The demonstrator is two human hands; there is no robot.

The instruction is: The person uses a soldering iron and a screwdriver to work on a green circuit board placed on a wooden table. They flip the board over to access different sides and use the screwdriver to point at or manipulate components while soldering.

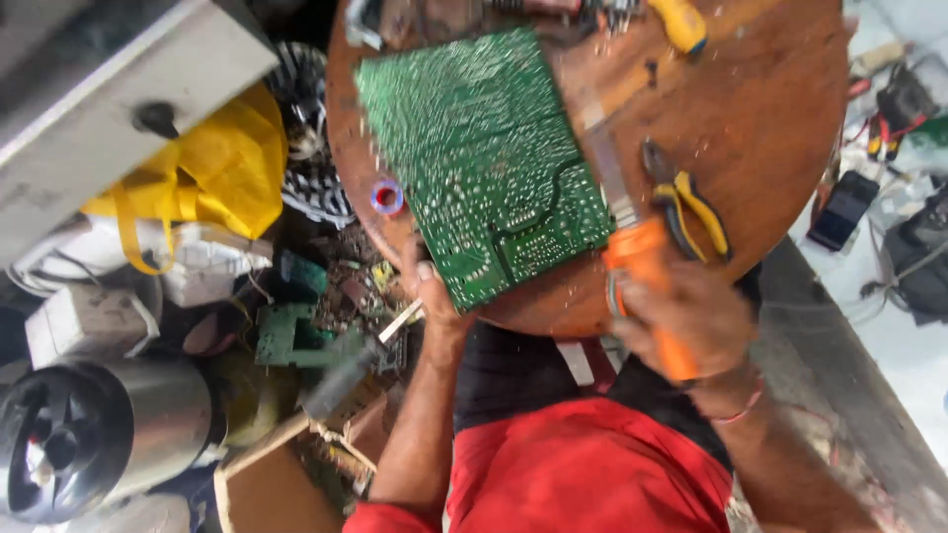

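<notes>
A large green printed circuit board point(484, 163) lies solder side up at centre frame, on a round brown wooden table point(770, 109), its near corner overhanging the table edge. The left hand point(432, 291), lower centre, pinches that overhanging corner — fingers closed on the board, bracing it against sliding. The right hand point(681, 321) is wrapped tight around an orange-handled flat-bladed tool point(642, 266), blade laid along the board's right edge. Yellow-handled pliers point(691, 202) rest just right of the blade — within reach.

At my three o'clock, yellow-handled pliers point(689, 205) lie on the round wooden tabletop point(760, 109); a yellow bag point(222, 168) slumps at nine.
</notes>
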